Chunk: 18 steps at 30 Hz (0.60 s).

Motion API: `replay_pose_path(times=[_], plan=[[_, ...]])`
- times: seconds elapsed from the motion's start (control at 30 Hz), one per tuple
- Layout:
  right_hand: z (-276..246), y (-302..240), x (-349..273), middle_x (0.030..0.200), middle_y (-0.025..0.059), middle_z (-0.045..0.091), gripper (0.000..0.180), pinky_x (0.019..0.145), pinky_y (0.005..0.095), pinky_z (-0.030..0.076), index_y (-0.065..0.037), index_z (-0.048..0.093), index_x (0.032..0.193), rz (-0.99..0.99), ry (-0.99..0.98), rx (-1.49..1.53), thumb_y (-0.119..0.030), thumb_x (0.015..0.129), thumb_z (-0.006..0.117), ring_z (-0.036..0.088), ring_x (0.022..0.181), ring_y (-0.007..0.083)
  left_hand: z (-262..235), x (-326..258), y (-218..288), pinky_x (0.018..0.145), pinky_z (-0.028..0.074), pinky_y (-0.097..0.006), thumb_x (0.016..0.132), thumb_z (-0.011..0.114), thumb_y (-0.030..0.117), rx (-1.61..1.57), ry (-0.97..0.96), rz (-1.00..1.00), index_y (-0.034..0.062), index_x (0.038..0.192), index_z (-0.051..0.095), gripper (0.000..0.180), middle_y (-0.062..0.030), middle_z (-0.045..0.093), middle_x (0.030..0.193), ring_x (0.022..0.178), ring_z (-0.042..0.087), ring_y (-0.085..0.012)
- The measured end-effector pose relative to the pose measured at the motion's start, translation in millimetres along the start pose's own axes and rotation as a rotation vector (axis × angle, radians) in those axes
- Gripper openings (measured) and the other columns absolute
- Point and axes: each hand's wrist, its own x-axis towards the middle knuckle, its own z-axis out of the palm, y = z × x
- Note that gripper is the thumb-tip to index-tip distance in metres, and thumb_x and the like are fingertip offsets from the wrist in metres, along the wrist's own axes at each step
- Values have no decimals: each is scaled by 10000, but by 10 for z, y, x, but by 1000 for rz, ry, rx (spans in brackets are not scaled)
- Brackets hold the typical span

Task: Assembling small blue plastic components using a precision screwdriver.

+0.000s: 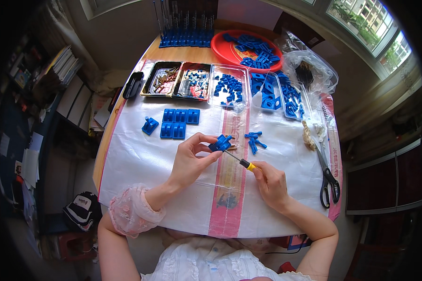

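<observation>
The left hand (188,161) pinches a small blue plastic block (220,143) raised off the tabletop (140,154), presenting it to the yellow-handled screwdriver (239,160) gripped by the right hand (270,183) at four o'clock.

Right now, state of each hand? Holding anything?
Left hand: closed on a small blue plastic part, held above the table.
Right hand: closed on a small screwdriver, its tip at the blue part.
</observation>
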Motion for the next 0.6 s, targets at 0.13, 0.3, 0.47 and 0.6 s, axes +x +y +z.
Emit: replay_pose_path(times=[0.13, 0.3, 0.47, 0.6], plan=[[22, -113, 39, 960, 178, 677, 224, 610, 393, 542, -14, 626, 1120, -10, 74, 71, -81, 935, 732, 696, 724, 317, -10, -1, 28, 752, 614, -247, 876, 786, -2, -5, 20, -28, -34, 1117, 654, 276, -131, 706, 1157, 923, 721, -127], [46, -1, -27, 958, 172, 669, 194, 599, 387, 535, -8, 623, 1040, 24, 40, 118, -92, 921, 752, 697, 732, 309, -11, 2, 45, 765, 616, -251, 882, 782, 0, -7, 15, -44, -38, 1132, 645, 287, -119, 707, 1129, 901, 726, -128], [23, -5, -2, 812, 141, 674, 145, 559, 393, 498, -21, 644, 1029, -23, 36, 13, -119, 954, 720, 669, 629, 301, -19, -5, 57, 767, 610, -252, 882, 785, 8, -47, 8, -65, -40, 1144, 638, 304, -113, 708, 1128, 907, 729, -132], [-8, 23, -18, 721, 126, 654, 131, 544, 410, 481, -36, 649, 1072, 5, -27, -77, -125, 983, 683, 655, 589, 306, -4, -3, 64, 766, 602, -249, 879, 790, 14, -47, 5, -78, -38, 1147, 637, 313, -111, 708, 1131, 913, 731, -135]])
